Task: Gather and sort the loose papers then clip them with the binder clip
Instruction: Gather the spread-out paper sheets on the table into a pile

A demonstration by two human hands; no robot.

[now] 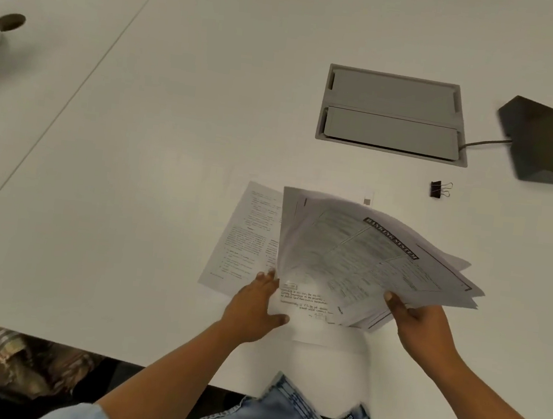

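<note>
Papers being gathered on the white table (132, 193)

Head view: the right hand (427, 326) is pinching a fanned stack of papers (376, 255); the left hand (257, 307) is lying flat on loose sheets (248, 237). The binder clip (439, 189) is sitting beyond, apart.

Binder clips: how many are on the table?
1. The binder clip lies alone on the white table, beyond the papers, near the grey hatch. The papers may hide others.
</note>
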